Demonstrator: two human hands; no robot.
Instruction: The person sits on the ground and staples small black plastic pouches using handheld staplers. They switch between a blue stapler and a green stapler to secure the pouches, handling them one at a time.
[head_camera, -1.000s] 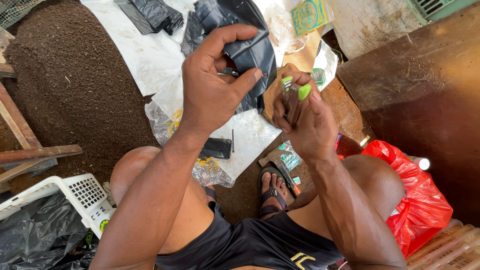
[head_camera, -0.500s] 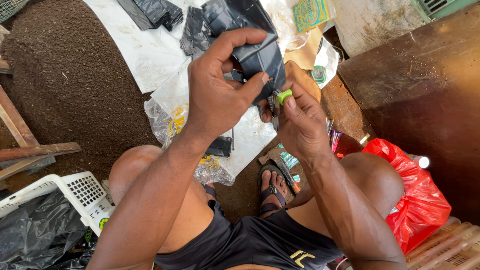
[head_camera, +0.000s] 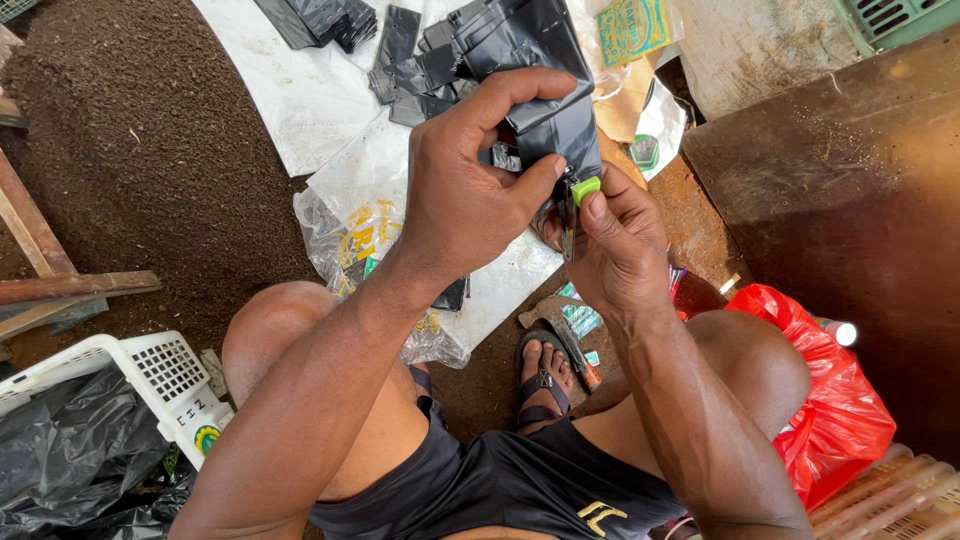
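- A folded black plastic bag (head_camera: 545, 110) is held up in front of the person, above a white sheet (head_camera: 290, 90) spread on dark soil (head_camera: 130, 160).
- The left hand (head_camera: 470, 190) pinches the bag, thumb and fingers closed on its lower edge.
- The right hand (head_camera: 620, 245) is clamped around a small tool with a green tip (head_camera: 585, 188), pressed against the bag's bottom edge.
- More black bags (head_camera: 400, 50) lie on the sheet.
- A red plastic bag (head_camera: 835, 400) sits by the right knee; a white basket (head_camera: 150, 370) sits at the left.
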